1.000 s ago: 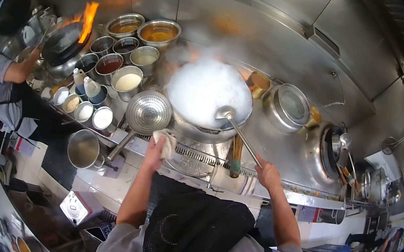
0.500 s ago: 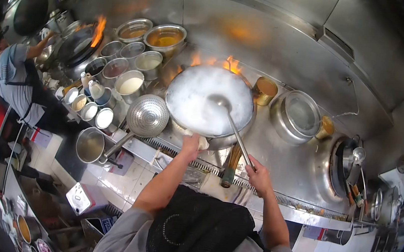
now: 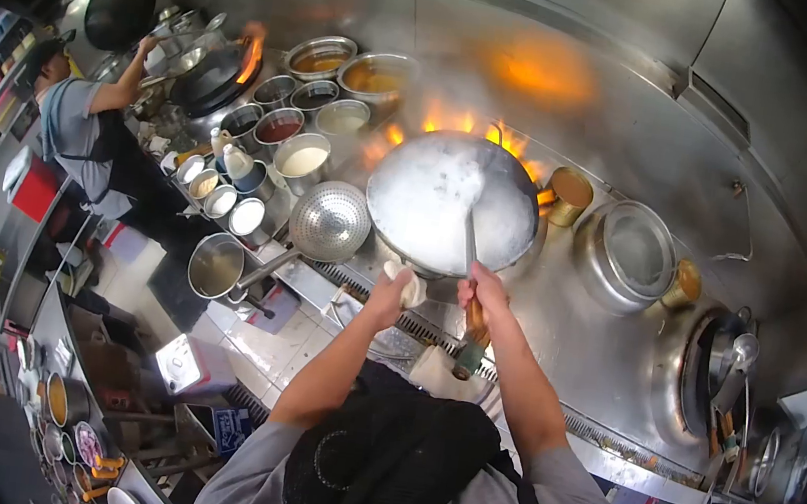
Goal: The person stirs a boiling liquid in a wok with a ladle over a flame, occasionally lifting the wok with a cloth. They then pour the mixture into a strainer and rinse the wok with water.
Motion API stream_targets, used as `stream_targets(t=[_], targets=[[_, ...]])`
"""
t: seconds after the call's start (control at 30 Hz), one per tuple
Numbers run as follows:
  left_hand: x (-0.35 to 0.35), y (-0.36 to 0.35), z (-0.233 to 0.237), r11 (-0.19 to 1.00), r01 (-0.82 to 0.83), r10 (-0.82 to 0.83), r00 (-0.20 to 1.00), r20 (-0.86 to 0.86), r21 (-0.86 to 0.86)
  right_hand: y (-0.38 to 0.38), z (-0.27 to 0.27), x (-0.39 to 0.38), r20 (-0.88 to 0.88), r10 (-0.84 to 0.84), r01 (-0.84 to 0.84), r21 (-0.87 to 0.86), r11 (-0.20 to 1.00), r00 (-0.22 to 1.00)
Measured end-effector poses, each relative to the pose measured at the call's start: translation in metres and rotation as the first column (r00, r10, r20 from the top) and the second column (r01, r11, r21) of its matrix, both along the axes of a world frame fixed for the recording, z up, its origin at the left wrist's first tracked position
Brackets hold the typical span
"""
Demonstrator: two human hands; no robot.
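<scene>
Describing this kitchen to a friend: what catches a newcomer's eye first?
Orange flames licking up behind the steaming wok at centre. The left hand holds a cloth at its rim while the right hand holds a ladle in it. Far left, a second wok flares too.

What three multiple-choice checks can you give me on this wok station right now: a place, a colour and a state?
1. Where does the perforated strainer sit relative to the wok?
A. To its left in the picture
B. Inside it
C. To its right in the picture

2. What colour is the cloth in the left hand?
A. Red
B. White
C. Blue

3. What is the state of the right hand?
A. Closed around the ladle handle
B. Lying open on the counter
C. Holding a plate

Answers:
1 A: the strainer lies beside the wok's left edge.
2 B: the cloth pinched at the wok's near rim is white.
3 A: the fingers wrap the handle that runs into the wok.
</scene>
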State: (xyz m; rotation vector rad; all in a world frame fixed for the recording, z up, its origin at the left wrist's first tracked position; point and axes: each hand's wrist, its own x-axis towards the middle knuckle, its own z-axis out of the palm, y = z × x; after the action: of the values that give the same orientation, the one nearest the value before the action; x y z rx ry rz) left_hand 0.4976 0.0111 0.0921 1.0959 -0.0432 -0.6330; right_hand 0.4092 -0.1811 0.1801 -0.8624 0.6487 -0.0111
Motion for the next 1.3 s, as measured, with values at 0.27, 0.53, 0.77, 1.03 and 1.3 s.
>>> stream_targets(t=[0.27, 0.53, 0.77, 1.03, 1.3], targets=[[-0.058, 0.107, 0.06, 0.979, 0.032, -0.078, 0.97, -0.23, -0.199, 0.02, 0.039, -0.02, 0.009, 0.141, -0.14, 0.143, 0.98, 0.99], [-0.072, 0.175, 0.038, 0.965, -0.078, -0.001, 0.954, -0.299, -0.251, 0.049, 0.056, -0.063, -0.103, 0.307, -0.319, -0.461, 0.828, 0.946], [-0.042, 0.18, 0.026, 0.952, -0.061, -0.034, 0.953, -0.3, -0.301, 0.062, 0.095, -0.106, -0.342, 0.223, -0.407, -0.712, 0.573, 0.913], [-0.01, 0.186, 0.018, 0.938, 0.092, -0.225, 0.894, -0.386, -0.333, 0.059, 0.189, -0.158, -0.509, 0.006, -0.509, -0.861, -0.01, 0.861], [0.006, 0.185, 0.024, 0.931, 0.152, -0.289, 0.863, -0.415, -0.331, 0.068, 0.211, -0.155, -0.693, -0.121, -0.701, -0.682, -0.211, 0.711]])
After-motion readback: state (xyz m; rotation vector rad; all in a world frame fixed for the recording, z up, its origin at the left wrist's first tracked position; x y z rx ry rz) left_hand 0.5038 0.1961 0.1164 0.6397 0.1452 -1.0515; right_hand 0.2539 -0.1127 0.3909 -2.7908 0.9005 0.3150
